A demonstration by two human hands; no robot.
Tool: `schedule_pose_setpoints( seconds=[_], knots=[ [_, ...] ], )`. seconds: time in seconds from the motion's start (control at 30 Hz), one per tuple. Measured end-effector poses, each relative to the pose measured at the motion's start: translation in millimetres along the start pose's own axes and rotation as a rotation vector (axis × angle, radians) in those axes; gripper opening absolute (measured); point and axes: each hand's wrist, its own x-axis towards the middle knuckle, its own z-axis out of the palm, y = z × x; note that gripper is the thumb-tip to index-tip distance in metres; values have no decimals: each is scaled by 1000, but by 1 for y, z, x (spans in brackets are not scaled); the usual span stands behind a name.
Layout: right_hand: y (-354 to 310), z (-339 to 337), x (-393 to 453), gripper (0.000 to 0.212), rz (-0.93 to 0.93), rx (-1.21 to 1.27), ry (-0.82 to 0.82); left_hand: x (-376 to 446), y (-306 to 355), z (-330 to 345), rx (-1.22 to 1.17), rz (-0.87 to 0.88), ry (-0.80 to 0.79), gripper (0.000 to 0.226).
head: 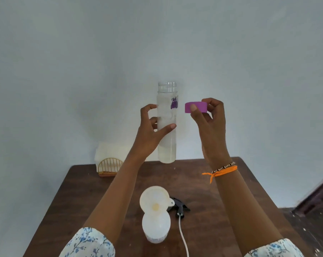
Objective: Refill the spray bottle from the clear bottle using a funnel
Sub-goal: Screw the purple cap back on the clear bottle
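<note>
The left hand (151,127) gripped the uncapped clear bottle (166,123) above the worktop (221,201). Just beside the bottle, the right hand (210,123) pinched its purple cap (196,107).

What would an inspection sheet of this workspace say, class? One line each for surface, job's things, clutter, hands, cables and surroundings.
Surface: dark wooden table, some pale specks.
Job's things: clear bottle uncapped, upright, lifted above the table; funnel sits in the white spray bottle; black spray head lies beside it.
Clutter: napkin holder at the far left corner.
Hands: left hand grips the clear bottle; right hand pinches the purple cap.
Cables: white tube trails from the spray head.
Surroundings: plain pale wall.
</note>
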Motion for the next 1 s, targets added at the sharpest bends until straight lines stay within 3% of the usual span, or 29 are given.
schedule_pose_setpoints(
  seconds=[0.3, 0.53, 0.77, 1.0],
  knots=[
    [-40, 30, 34, 28, -173, 216, 17, 2, 43, -10, -102, 85, 36, 48],
    [-65, 29, 55, 30, -285, 242, -139, -3, 61, -14, -163, 110, 32, 48],
    [-71, 33, 55, 21, -249, 326, -102, -9, 63, -15, -178, 123, -3, 45],
    [-73, 33, 54, 24, -208, 91, -397, -13, 64, -18, -176, 121, -3, 45]
  ],
)
